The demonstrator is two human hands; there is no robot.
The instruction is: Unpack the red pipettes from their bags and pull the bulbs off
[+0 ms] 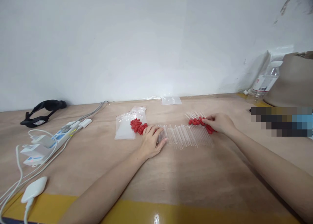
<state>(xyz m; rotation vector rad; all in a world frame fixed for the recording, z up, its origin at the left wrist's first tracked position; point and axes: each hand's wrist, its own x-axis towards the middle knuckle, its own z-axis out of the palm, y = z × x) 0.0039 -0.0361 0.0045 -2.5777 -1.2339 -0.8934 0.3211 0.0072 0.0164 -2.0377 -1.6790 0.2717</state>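
My left hand rests on the left end of a row of clear thin tubes, fingers spread and thumb apart. A pile of small red rubber bulbs lies just beyond its fingertips, partly over clear plastic bags. Over at the row's right end, my right hand is closed in a pinch at a cluster of red bulbs. Thin pale stems stick out from this cluster toward the wall. Its fingertips touch a red bulb; the exact grip is partly hidden.
A white power strip with plugs and cables lies at left, near a black strap-like frame and a white charger piece. Another clear bag lies by the wall. A plastic bottle stands at back right beside a brown bag.
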